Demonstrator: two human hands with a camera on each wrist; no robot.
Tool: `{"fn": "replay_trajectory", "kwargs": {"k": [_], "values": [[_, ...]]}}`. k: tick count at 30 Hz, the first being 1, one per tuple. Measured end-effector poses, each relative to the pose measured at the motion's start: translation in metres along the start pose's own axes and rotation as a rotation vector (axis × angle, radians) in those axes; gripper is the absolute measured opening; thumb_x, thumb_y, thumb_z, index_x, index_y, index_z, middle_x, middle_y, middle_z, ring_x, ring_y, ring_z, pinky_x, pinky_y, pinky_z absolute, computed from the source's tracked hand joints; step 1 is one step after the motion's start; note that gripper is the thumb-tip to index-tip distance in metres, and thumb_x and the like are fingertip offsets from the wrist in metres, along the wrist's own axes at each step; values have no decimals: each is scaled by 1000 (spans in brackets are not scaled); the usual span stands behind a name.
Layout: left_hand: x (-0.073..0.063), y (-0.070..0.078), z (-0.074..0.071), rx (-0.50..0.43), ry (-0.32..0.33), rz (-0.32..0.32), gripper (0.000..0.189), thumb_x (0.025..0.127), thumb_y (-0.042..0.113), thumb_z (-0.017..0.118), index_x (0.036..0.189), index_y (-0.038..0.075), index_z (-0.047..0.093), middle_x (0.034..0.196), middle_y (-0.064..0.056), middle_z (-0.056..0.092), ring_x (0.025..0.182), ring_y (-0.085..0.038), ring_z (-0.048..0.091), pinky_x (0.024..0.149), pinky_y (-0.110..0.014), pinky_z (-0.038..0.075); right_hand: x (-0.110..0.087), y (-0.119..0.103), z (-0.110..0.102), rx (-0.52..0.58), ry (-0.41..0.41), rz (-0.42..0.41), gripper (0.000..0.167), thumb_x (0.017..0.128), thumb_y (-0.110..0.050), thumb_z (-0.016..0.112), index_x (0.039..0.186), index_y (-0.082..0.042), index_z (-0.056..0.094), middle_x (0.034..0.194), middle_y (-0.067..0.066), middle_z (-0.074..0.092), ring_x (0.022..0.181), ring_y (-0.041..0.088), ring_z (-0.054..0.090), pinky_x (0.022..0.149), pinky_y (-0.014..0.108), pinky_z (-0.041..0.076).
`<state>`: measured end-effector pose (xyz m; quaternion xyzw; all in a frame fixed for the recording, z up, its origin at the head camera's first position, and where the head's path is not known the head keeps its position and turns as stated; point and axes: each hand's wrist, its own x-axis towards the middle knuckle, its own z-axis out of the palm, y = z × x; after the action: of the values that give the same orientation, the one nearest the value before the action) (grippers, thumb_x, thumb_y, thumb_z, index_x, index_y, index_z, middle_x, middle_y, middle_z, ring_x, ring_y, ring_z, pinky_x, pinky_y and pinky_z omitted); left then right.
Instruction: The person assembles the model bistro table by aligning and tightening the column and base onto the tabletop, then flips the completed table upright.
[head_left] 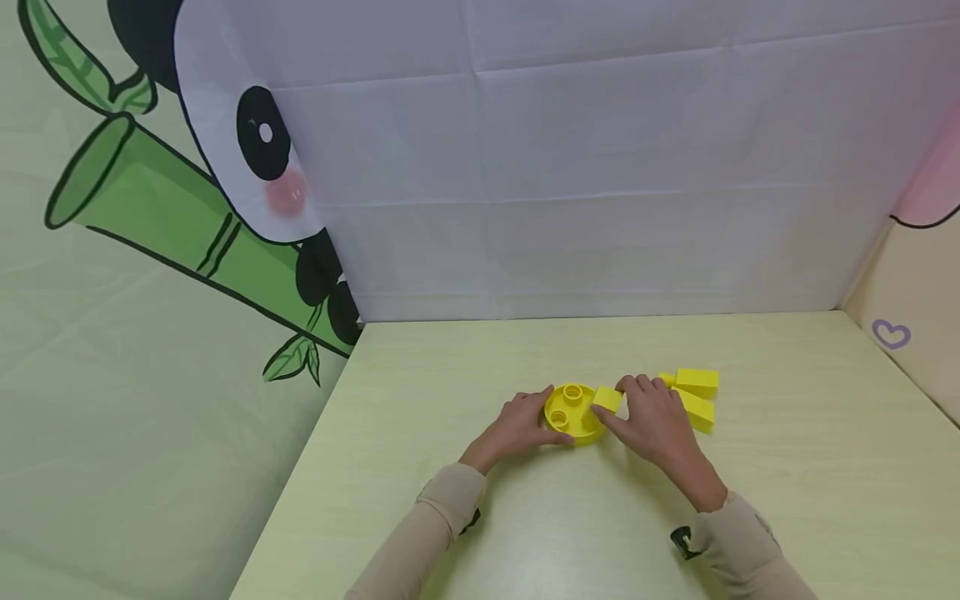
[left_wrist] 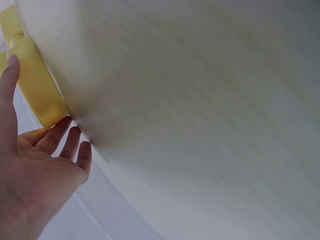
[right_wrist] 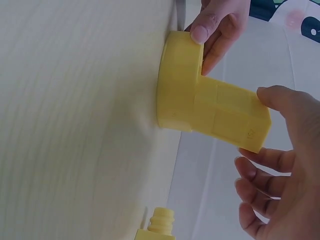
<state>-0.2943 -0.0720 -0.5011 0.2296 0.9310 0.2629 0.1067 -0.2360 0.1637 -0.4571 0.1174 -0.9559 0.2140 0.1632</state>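
A round yellow plastic base [head_left: 576, 414] with a raised rim and ring-shaped sockets lies on the table, its socket side up. My left hand [head_left: 517, 427] holds it by the left rim, thumb at the near side and fingers at the far side. From the base's right part a blocky yellow leg [right_wrist: 232, 114] stands up, slightly tilted in the right wrist view. Its upper end is pinched between the thumb and fingers of my right hand [head_left: 654, 421]. Where leg and base meet, the leg's lower end is hidden.
Right of my right hand lie two more yellow legs [head_left: 697, 382] [head_left: 697, 410] on the pale wooden table [head_left: 450, 358]. One shows a threaded peg [right_wrist: 161, 220] in the right wrist view. A printed cloth [head_left: 600, 192] hangs behind the table's far edge.
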Motion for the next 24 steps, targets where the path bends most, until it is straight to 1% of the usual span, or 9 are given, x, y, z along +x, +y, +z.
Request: {"fn": "replay_trajectory", "kwargs": {"k": [3,7,14,19,22,24], "values": [[0,0,0,1,1,2,100,88,59,77,162,7,34,156,-7,49,139,-30,43,115,-50,35,-1,-1,0,-13,15,8,49,89,-41,80,106,3,67,96,17,64,87,38,56,76,52,47],[0,0,1,2,2,4,100,88,58,77,162,7,34,156,-7,49,139,-30,43,115,-50,34,-2,-3,0,-37,30,10,47,89,-40,80,101,3,67,92,16,64,85,38,55,75,52,47],[0,0,2,3,4,4,99,89,58,77,161,6,34,156,-7,49,139,-30,43,115,-50,34,-3,-3,3,-55,41,12,47,88,-39,81,102,4,67,93,18,64,87,39,56,76,53,47],[0,2,1,-14,6,-2,98,88,56,78,161,6,36,156,-7,50,138,-30,44,114,-49,36,-3,-3,5,-73,63,17,48,88,-40,83,101,4,67,92,19,64,87,39,55,76,53,46],[0,2,0,-25,6,-5,98,88,55,79,161,6,37,156,-7,50,138,-30,44,113,-49,37,-4,-2,4,-56,53,32,50,90,-44,79,104,3,68,97,20,65,90,41,56,79,56,45],[0,1,0,-21,6,-3,98,87,55,80,161,6,37,156,-6,50,138,-30,44,113,-49,37,-6,1,3,-13,41,56,51,94,-46,74,109,3,67,101,20,65,94,42,55,82,58,43]]}}
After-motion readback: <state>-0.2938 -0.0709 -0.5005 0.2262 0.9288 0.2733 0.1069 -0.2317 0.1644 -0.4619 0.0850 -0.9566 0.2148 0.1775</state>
